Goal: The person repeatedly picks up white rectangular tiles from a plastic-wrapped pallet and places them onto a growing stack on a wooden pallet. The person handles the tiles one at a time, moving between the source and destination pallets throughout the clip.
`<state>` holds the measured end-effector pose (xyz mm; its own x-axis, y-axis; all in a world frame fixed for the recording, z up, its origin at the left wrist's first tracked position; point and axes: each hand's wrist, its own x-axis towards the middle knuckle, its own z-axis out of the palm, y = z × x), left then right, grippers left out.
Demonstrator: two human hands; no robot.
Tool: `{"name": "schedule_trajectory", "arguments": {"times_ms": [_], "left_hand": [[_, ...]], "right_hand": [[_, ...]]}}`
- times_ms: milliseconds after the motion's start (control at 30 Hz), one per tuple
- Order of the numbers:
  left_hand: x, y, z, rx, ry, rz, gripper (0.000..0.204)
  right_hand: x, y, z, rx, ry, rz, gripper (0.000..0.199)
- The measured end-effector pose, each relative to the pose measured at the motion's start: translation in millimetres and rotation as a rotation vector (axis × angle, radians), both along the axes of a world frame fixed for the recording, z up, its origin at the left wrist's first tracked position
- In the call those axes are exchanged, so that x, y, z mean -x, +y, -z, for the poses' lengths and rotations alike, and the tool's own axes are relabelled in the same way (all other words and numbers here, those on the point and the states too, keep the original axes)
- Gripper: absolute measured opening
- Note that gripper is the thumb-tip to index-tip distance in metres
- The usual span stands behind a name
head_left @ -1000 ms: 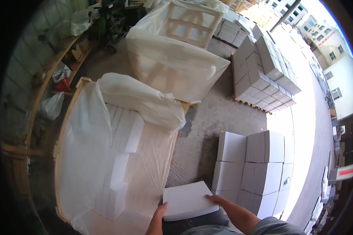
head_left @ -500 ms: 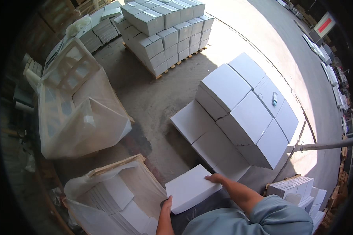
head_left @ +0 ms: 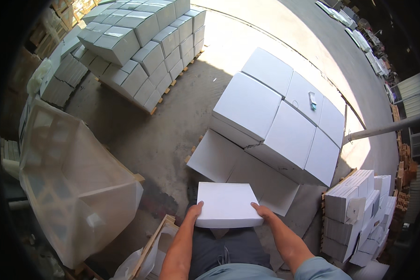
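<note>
A flat white box (head_left: pixel 226 198) is held level in front of my waist, its broad face up. My left hand (head_left: pixel 194 211) grips its left side, thumb on the upper edge. On the opposite side my right hand (head_left: pixel 262 211) holds it the same way; the fingers of both hands are mostly hidden. Just beyond the box lies a low layer of large white blocks (head_left: pixel 261 176). Behind that layer stands a taller block of large white stacks (head_left: pixel 289 135), with a small white-and-blue item (head_left: pixel 312 101) on top.
Many pale boxes (head_left: pixel 158 51) are stacked on a pallet at the far left. Left of me stands a wooden crate (head_left: pixel 79 182) draped in translucent film. A second wooden-edged crate (head_left: pixel 149 247) is near my left arm. White stacks (head_left: pixel 354 210) stand on the right, beneath a pole (head_left: pixel 387 128).
My view has turned left to right, away from the near crate and toward the white stacks. The box came along in both hands and now sits squarely in front of me.
</note>
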<state>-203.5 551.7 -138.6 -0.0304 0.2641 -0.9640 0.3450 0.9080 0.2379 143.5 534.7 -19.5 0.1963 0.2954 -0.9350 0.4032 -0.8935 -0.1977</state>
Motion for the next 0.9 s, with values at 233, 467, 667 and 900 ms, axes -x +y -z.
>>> {"name": "schedule_trajectory", "arguments": {"times_ms": [233, 467, 667, 900], "left_hand": [[8.5, 141.1, 41.6, -0.069, 0.070, 0.238, 0.069], [18.9, 206.6, 63.8, -0.065, 0.101, 0.119, 0.077], [46.4, 98.6, 138.3, 0.202, -0.197, -1.019, 0.055], [26.2, 50.8, 219.4, -0.093, -0.158, -1.523, 0.038]], "right_hand": [[24.2, 48.2, 88.3, -0.097, -0.014, 0.314, 0.073], [55.5, 88.1, 185.0, -0.097, -0.165, 0.277, 0.083], [85.3, 10.0, 252.8, -0.227, 0.262, 1.296, 0.068], [106.1, -28.5, 328.5, -0.082, 0.107, 1.385, 0.045]]}}
